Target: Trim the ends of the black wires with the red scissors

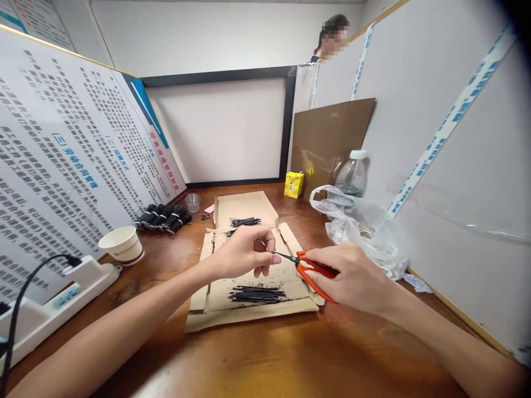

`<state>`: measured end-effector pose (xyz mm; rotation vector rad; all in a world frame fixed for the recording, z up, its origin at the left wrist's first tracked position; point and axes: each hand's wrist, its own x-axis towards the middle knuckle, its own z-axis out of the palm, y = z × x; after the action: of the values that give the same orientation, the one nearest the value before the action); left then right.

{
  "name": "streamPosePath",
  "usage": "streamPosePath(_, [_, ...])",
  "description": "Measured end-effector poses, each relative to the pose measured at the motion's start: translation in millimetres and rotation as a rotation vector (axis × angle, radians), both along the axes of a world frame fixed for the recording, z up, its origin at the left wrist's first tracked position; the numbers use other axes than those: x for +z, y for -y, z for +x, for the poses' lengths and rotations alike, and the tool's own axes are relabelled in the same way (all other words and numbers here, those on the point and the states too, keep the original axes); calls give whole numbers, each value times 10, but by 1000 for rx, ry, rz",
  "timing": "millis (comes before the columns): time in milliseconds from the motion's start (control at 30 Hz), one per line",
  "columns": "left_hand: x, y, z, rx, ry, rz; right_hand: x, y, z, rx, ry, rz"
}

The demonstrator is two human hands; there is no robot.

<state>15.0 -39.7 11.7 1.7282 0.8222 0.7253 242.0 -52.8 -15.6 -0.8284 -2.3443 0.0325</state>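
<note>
My right hand [348, 276] grips orange-red handled scissors [317, 272], its fingers around the handles. The dark blades point left and their tips meet the fingertips of my left hand [244, 251]. That hand is closed in a pinch above the cardboard; what it holds is too small and hidden to name. Below it, a bundle of thin black wire-like pieces [256, 294] lies on the flattened cardboard [244, 321], with dark crumbs scattered around. Behind my left hand is another pile of thin black pieces [245, 221], partly covered by the hand.
Tied black bundles [164, 217], a clear cup [193, 202], a paper cup [122, 245] and a white power strip [62, 304] stand left. A yellow box [293, 184], bottle [352, 174] and plastic bag [365, 237] are right. Partition panels surround the table; a person [332, 38] is beyond.
</note>
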Motion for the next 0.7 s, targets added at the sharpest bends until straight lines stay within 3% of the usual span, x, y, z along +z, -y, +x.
streamPosePath(200, [-11, -87, -52, 21, -100, 105, 8, -26, 25, -34, -87, 99])
streamPosePath(400, [-25, -328, -362, 258, -337, 464, -35, -218, 126, -132, -177, 112])
streamPosePath(467, [-73, -300, -523, 326, -410, 562, -104, -313, 153, -187, -181, 77])
streamPosePath(567, [-183, -150, -747, 439, -436, 578, -228, -442, 179, -260, -203, 7])
streamPosePath(700, [-310, 54, -888, 554, -516, 642, -349, -546, 217, -315, -239, 5])
